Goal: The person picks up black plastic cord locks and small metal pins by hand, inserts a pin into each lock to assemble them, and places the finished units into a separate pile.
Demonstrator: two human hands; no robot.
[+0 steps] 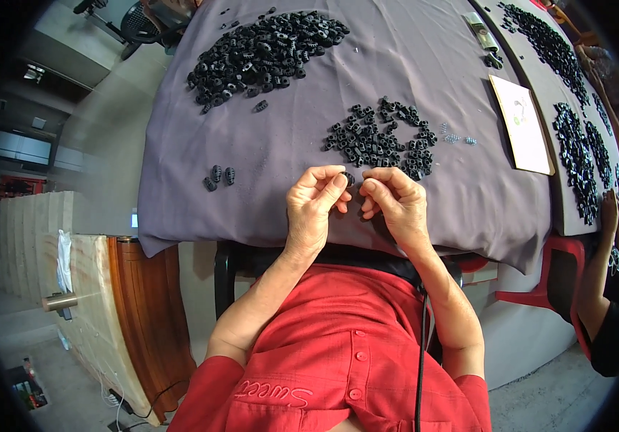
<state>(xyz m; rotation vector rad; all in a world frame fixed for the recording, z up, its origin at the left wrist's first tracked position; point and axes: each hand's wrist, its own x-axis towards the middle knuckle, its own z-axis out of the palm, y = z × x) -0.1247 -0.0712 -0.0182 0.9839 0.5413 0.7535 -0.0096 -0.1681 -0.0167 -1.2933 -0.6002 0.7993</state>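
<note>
My left hand (315, 200) and my right hand (394, 201) meet over the near edge of a table draped in grey cloth (266, 165). Between the thumb and forefinger of the left hand sits a small black plastic part (349, 178), and the right hand's fingertips touch it from the other side. Just beyond the hands lies a loose pile of the same black parts (381, 138). A much larger heap of black parts (266, 52) lies at the far left of the cloth. Three black parts (220, 176) rest apart to the left of my hands.
Tiny metal springs (457, 137) lie right of the near pile. A white sheet (522, 126) lies further right, with more black parts (576, 155) beyond it. Another person's arm (601, 266) reaches in at the right. A red stool (565, 273) and wooden furniture (137, 317) stand below.
</note>
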